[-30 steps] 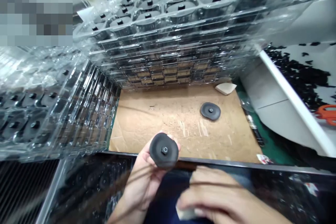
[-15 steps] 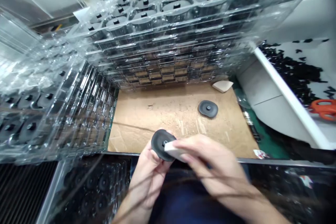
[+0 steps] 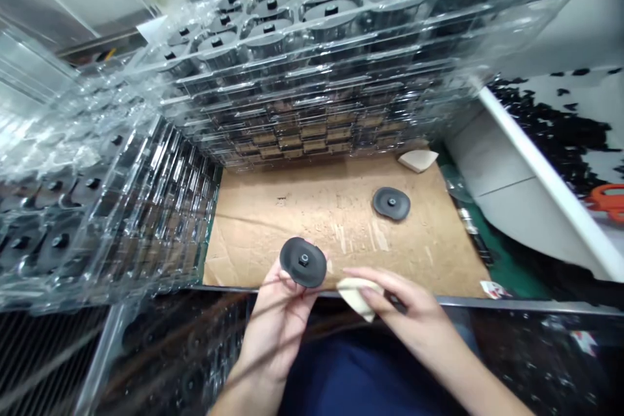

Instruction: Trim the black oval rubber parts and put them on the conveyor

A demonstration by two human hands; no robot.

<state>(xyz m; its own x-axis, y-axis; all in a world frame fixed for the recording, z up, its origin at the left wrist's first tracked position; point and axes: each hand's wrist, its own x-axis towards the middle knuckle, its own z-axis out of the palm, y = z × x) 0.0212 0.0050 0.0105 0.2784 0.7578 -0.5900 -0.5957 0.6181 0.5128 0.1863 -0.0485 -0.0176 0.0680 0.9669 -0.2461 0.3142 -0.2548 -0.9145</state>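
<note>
My left hand (image 3: 277, 318) holds a black round disc part (image 3: 303, 262) with a small central hub, fingers closed round its lower edge, above the near edge of the brown cardboard sheet (image 3: 292, 208). Just to its right, my right hand (image 3: 404, 309) pinches a small pale wedge-shaped piece (image 3: 357, 292). That piece sits close to the disc without touching it. A second black disc (image 3: 391, 203) lies flat on the cardboard further back and to the right.
Tall stacks of clear plastic trays (image 3: 312, 58) holding black discs wall the back and left (image 3: 73, 208). Another pale wedge (image 3: 418, 160) lies at the cardboard's far right corner. A white bin (image 3: 536, 162) with black scraps and orange scissors (image 3: 607, 198) stands right.
My right hand rose from my lap with the pale piece, touched it to the disc's face, then drew it down and right, off the disc. The left hand kept holding the disc.
</note>
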